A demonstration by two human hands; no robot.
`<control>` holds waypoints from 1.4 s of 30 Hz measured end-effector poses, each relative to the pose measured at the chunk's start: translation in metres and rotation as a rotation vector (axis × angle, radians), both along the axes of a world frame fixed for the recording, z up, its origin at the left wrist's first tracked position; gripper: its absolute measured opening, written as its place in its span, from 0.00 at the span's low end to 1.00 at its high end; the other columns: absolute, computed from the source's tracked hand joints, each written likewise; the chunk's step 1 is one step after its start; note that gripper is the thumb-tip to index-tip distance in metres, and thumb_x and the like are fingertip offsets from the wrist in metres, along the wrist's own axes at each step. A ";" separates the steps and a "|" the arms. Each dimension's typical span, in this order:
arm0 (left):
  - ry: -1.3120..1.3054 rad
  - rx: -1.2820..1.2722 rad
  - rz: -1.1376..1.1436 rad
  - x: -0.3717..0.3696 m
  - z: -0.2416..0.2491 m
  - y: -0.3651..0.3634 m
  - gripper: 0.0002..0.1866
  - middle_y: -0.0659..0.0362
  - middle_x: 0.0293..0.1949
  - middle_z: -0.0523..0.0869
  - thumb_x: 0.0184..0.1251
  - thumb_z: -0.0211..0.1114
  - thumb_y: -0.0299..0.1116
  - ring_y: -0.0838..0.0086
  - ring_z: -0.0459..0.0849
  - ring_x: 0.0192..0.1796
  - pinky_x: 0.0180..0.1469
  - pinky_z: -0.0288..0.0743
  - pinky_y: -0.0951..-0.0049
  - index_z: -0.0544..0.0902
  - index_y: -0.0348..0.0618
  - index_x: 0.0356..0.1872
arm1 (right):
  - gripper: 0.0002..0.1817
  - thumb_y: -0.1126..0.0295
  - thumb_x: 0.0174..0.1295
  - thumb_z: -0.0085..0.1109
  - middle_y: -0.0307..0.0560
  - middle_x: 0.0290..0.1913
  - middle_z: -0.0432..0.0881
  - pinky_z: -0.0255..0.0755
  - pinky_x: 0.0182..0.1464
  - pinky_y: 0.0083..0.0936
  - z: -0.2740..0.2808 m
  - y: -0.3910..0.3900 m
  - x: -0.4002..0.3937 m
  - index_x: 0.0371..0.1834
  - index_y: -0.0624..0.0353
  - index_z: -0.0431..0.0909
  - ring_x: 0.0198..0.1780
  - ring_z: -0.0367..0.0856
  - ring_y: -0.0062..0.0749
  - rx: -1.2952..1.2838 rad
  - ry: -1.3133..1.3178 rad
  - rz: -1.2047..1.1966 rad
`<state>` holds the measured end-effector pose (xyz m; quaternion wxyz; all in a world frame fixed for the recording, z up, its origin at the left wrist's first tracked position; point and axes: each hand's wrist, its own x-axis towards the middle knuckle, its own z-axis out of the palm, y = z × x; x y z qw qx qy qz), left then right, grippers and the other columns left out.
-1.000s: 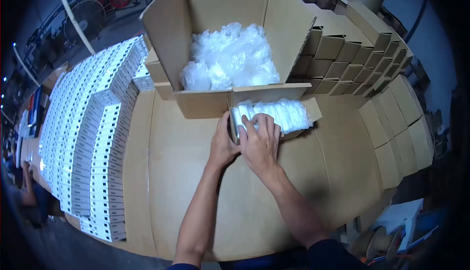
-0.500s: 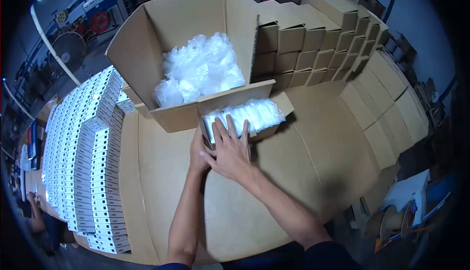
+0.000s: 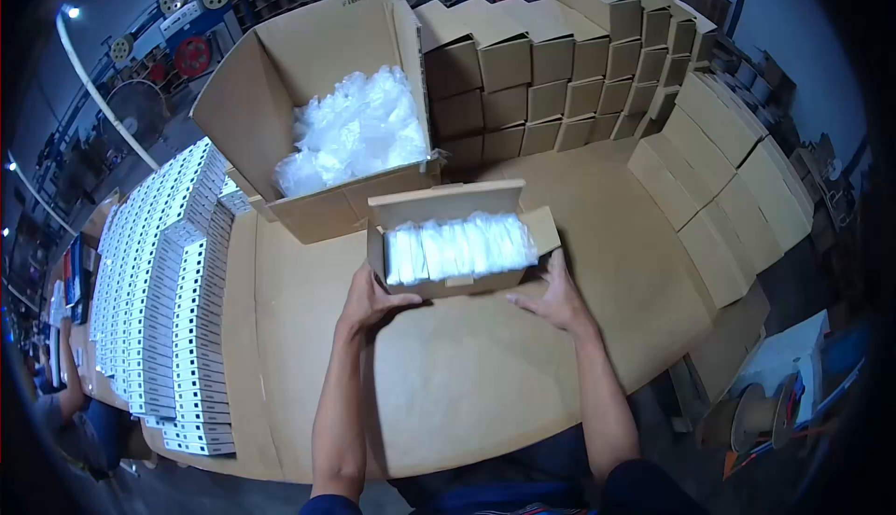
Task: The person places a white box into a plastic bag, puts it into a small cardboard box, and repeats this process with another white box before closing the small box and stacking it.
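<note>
A small cardboard box stands in front of me on the brown work surface, its long lid flap raised at the back and an end flap folded out on the right. A row of packets in clear plastic wrap fills it. My left hand grips the left end, thumb along the front and fingers mostly hidden by the box. At the right end is my right hand, its fingers against the side and its thumb pointing inward below the front edge.
Behind the box, a large open carton holds crumpled clear plastic bags. Closed cardboard boxes are stacked at the back and right. White boxes stand stacked on the left. Another person is at the far left.
My right hand has left the top of the packets and moved to the box's right end. The small box has turned slightly and now sits apart from the large carton. My view has shifted a little.
</note>
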<state>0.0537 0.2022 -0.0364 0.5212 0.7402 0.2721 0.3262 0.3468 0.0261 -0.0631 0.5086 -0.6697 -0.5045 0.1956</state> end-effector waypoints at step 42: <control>0.176 0.237 0.177 -0.004 0.036 -0.139 0.82 0.38 0.71 0.64 0.32 0.93 0.50 0.44 0.73 0.70 0.71 0.72 0.52 0.39 0.46 0.85 | 0.78 0.52 0.34 0.92 0.65 0.80 0.54 0.52 0.83 0.45 0.068 -0.061 -0.037 0.85 0.56 0.42 0.83 0.53 0.56 -0.118 -0.042 0.273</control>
